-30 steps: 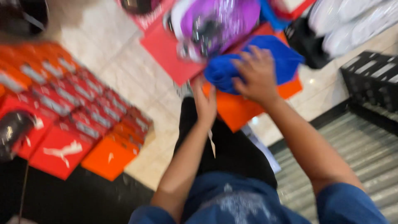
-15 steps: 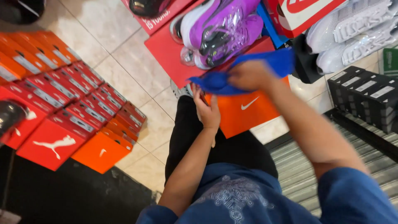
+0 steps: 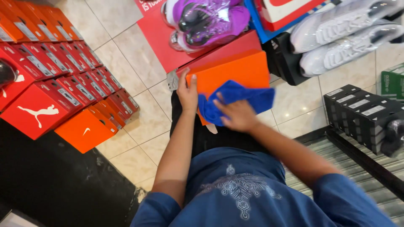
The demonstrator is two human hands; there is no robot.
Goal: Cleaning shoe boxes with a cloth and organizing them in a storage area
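1. The orange shoebox (image 3: pixel 242 71) lies across the person's lap, its far edge just against the red box (image 3: pixel 168 42) on the floor beyond it. One orange box is in hand.
2. The blue cloth (image 3: pixel 235 98) lies on the near part of the lid, bunched under the right hand (image 3: pixel 237 115). That hand's grip is flat and pressing, fingers spread over the cloth rather than curled round it (its edges are blurred, so how tightly it holds I cannot tell). One cloth.
3. The left hand (image 3: pixel 187 90) has a loose grip on the box's left edge, fingers laid along the lid and thumb on top, only partly closed.
4. Risk, as I judge it: the box rests on knees, not on a firm surface, so a hard push from the cloth side could slide it off the lap towards the tiles if the left hand slackens.
5. A second risk: the box pushed forward could nudge the pair of purple shoes (image 3: pixel 206 21) in clear wrap on the red box.
6. Further out: one pair of white shoes (image 3: pixel 336 38) at upper right, and a row of black boxes (image 3: pixel 366 115) on the right, at least four.
7. On the left, red boxes (image 3: pixel 63 71) stand in rows, too many to count surely, with another orange box (image 3: pixel 86 130) at the near end.
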